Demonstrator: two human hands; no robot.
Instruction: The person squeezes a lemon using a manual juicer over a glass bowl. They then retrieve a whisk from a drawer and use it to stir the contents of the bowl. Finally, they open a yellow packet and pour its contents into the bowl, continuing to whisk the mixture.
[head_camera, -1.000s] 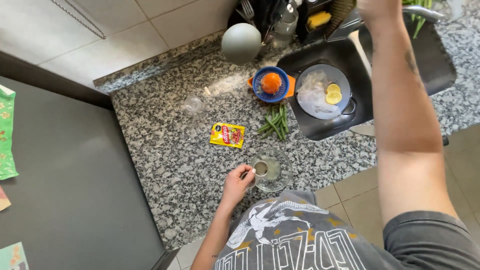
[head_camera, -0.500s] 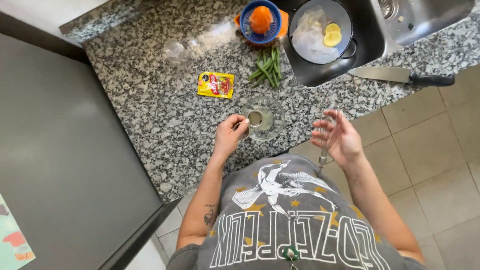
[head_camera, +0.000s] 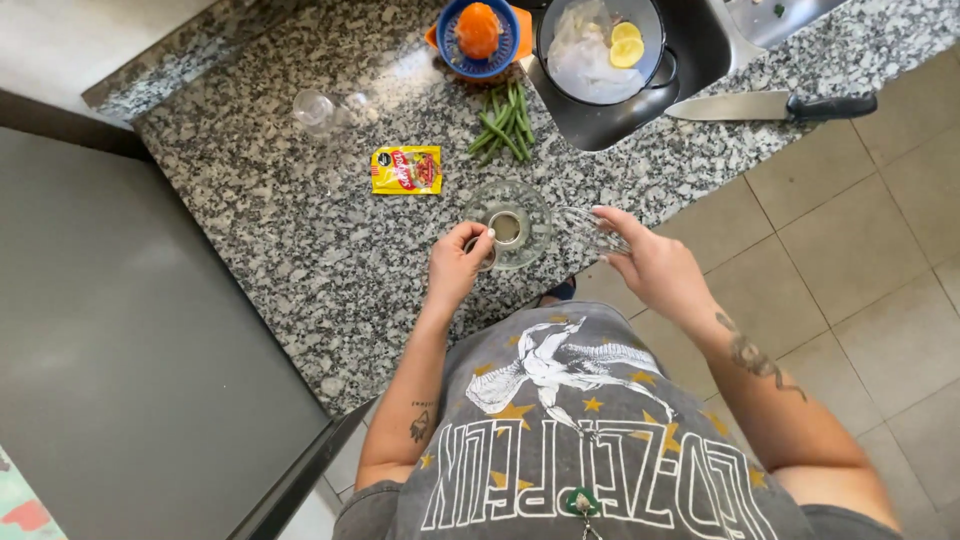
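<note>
**Both hands at a glass bowl on the granite tabletop**

We go biggest first. Speckled granite tabletop (head_camera: 300, 250) fills the upper middle of the head view, with a dark grey flat surface (head_camera: 120, 340) to its left and beige floor tiles (head_camera: 870, 250) to the right. Black tray (head_camera: 640, 110) at the far edge carries a dark round pan (head_camera: 655, 75) with pale contents and lemon slices (head_camera: 626, 45). Just right of the tray, a big knife (head_camera: 770, 105) lies flat, black handle pointing right. Blue citrus juicer (head_camera: 480, 35) with an orange half on top stands left of the pan. A small bunch of green beans (head_camera: 503, 122) lies just below the juicer. An empty clear glass (head_camera: 318, 108) lies on its side, well left of the beans. Yellow-and-red sachet (head_camera: 406, 169) lies flat, between the glass and the bowl.

Clear glass bowl (head_camera: 530, 240) stands near the tabletop's front edge, right before us, with a small round cup-like thing (head_camera: 506, 227) inside; contents unclear.

Our left hand (head_camera: 458, 265) is at the bowl's left rim, fingers pinched closed on something small at the edge; we cannot tell what. Our right hand (head_camera: 650, 265) is half-curled, fingers gripping a clear glass vessel (head_camera: 590, 228) tilted just beside the bowl's right rim.
</note>
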